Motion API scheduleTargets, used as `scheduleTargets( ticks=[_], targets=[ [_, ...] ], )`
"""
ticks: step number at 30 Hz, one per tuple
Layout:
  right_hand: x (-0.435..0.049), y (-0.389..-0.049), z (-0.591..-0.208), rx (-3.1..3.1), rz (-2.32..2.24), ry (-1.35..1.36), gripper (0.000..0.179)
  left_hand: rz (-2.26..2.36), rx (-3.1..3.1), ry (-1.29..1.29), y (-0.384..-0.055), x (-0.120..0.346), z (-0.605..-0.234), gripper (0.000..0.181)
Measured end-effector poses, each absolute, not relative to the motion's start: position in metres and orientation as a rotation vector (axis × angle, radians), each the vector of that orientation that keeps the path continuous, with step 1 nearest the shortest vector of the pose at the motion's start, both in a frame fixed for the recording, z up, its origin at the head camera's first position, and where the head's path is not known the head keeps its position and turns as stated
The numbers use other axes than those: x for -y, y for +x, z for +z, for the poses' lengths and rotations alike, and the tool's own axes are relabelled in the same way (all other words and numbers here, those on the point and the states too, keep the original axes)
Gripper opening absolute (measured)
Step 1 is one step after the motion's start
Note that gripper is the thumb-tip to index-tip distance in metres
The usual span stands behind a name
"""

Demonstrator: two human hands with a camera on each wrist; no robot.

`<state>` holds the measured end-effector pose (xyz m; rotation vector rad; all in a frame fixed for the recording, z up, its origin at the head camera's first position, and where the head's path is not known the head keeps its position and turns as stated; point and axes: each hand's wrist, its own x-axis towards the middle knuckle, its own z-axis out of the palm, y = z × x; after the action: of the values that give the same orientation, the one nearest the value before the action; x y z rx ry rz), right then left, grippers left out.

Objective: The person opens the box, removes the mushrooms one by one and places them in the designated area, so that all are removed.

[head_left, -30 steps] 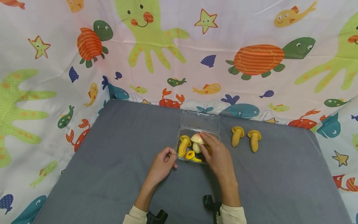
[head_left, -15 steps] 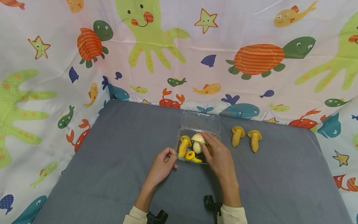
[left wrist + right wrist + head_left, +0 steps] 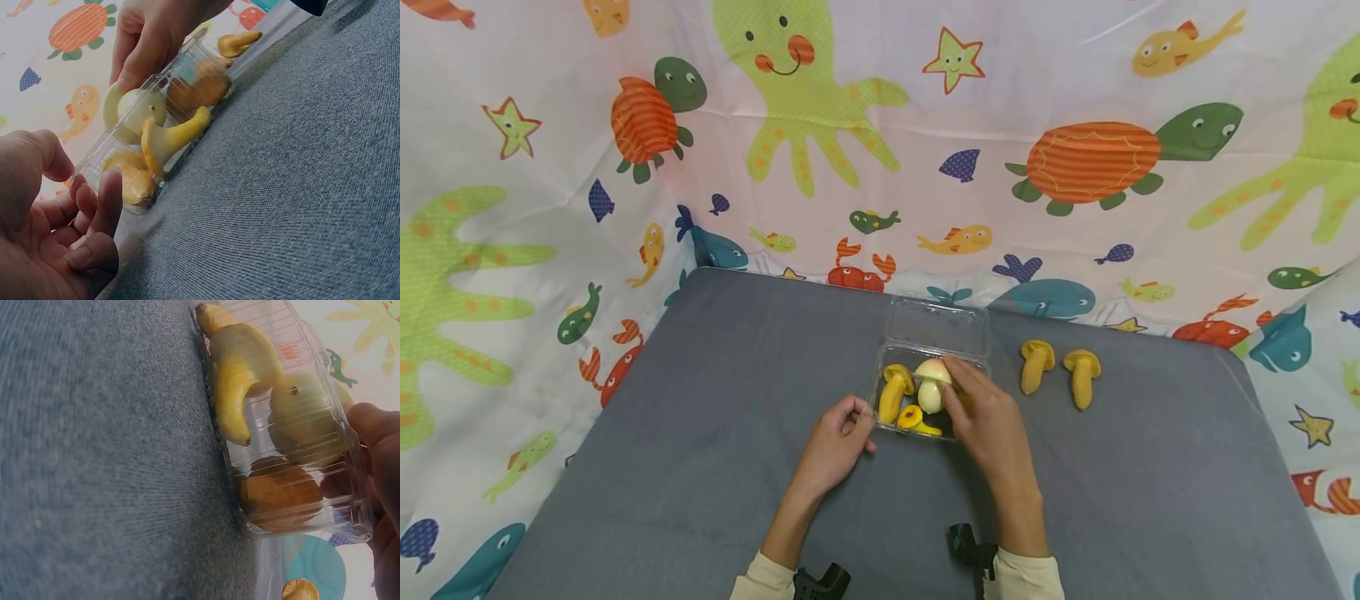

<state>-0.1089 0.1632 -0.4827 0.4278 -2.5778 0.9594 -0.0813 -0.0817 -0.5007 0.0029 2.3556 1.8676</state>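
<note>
A clear plastic clamshell box (image 3: 876,385) lies on the grey cloth with its lid open toward the back. My left hand (image 3: 837,440) pinches the box's left rim near the front corner. Over the box's right side, my right hand (image 3: 992,421) holds a pale toy mushroom (image 3: 931,393) by its cap, thumb and fingers at the cap's right edge. Left of it in the box lies a yellow-brown toy mushroom (image 3: 894,394), and in front a bright yellow one (image 3: 912,418). A brown one (image 3: 281,494) at the right end shows through the wall in the right wrist view.
Two yellow-brown toy mushrooms, one nearer the box (image 3: 1036,367) and one farther right (image 3: 1082,378), lie on the grey cloth (image 3: 715,467). A curtain (image 3: 880,125) printed with sea animals stands behind and along both sides.
The pale mushroom has turned slightly in my right hand, so the pink on its cap no longer shows, and it has shifted a little right. My left hand stays at the rim.
</note>
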Motion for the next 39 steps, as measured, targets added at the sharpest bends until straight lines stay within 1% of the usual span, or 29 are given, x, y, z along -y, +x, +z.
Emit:
scheduleTargets(
  ticks=[16,39],
  targets=[
    [-0.1669,-0.1071,-0.481,2.529,0.994,0.404,0.048,1.897,-2.344,-0.015,-0.0824,0.0803,-0.5025,0.006],
    [-0.17,-0.1105,-0.4818,2.421,1.021,0.463,0.045,1.9,-2.327,0.019,-0.0827,0.0825,-0.5031,0.007]
  ],
)
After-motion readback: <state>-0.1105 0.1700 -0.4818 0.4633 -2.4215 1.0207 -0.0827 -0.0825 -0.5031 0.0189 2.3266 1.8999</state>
